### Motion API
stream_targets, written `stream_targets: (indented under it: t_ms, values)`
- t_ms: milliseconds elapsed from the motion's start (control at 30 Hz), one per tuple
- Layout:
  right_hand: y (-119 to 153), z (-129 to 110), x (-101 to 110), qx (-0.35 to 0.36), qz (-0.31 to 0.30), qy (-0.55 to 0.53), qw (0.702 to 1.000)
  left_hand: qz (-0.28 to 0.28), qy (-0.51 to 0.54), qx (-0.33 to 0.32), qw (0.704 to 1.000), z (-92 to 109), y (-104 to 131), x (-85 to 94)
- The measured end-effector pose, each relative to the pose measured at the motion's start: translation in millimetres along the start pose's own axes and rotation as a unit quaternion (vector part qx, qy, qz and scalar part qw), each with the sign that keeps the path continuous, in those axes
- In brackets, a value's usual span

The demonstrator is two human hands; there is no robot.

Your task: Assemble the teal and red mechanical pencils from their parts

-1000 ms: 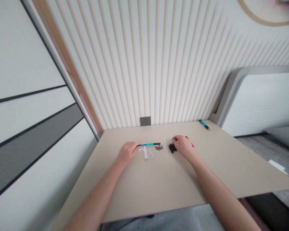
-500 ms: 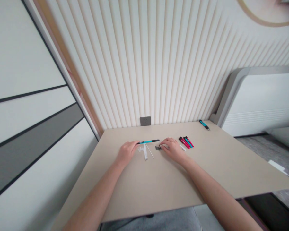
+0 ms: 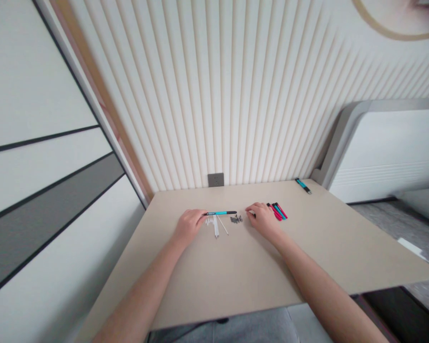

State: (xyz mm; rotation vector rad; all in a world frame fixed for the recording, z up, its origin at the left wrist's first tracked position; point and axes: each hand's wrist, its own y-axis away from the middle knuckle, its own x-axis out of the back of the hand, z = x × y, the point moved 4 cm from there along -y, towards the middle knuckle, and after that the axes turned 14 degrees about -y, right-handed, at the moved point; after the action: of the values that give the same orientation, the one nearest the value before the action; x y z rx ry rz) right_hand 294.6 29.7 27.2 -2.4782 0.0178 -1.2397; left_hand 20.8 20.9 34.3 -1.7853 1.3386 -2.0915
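Note:
My left hand (image 3: 191, 224) pinches a blue and black pen (image 3: 221, 213) by its left end and holds it level, pointing right. Under the pen lie several thin white refills (image 3: 216, 227) and a cluster of tiny white pieces (image 3: 209, 220). A small pile of dark grey metal-looking parts (image 3: 236, 219) sits just right of them. My right hand (image 3: 263, 220) is right of this pile, thumb and fingertips pressed together. A small dark spot shows at its fingers; what it holds is too small to name.
Beside my right hand lie several red and blue pen barrels (image 3: 280, 211) with black ends. Another blue and black pen bundle (image 3: 303, 186) is at the table's far right corner. The beige table (image 3: 207, 281) meets a ribbed wall with a dark socket (image 3: 216, 179).
My right hand has moved right, off the pile of dark parts, and now covers the white piece near the barrels. The pen in my left hand has dipped slightly at its right end.

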Motion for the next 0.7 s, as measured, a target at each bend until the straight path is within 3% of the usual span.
stream_targets:
  t_ms: [200,500,700]
  values:
    - [-4,16,9,-0.054,0.030,0.033,0.998,-0.002,-0.004,0.000,1.000,1,-2,2.1]
    - [3,-11,-2,0.062,-0.027,-0.054,0.996,-0.004,-0.010,0.010,1.000,1,-1,2.7]
    - [5,-17,-10,0.078,-0.072,-0.052,0.993,-0.002,-0.008,0.011,1.000,0,-1,2.8]
